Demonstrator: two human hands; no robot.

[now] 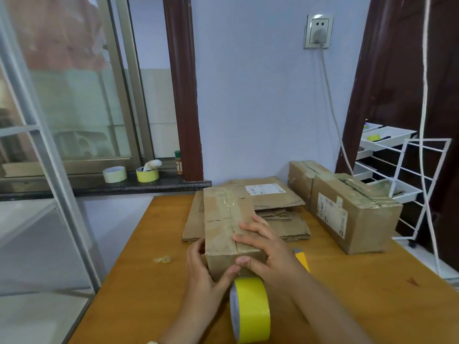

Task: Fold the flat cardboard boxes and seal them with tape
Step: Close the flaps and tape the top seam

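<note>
My left hand, fingers curled, grips the cardboard box at its near-left corner; my right hand, fingers spread, presses its top. Yellow tape roll adjacent.

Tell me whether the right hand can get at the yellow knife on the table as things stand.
Probably yes. The knife lies on the table just beside the right hand, nothing between them, though that hand is pressing on the box and would have to leave it.

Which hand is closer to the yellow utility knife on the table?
Right. The right hand, resting on the box, lies just beside the knife; the left hand holds the box's far side.
</note>
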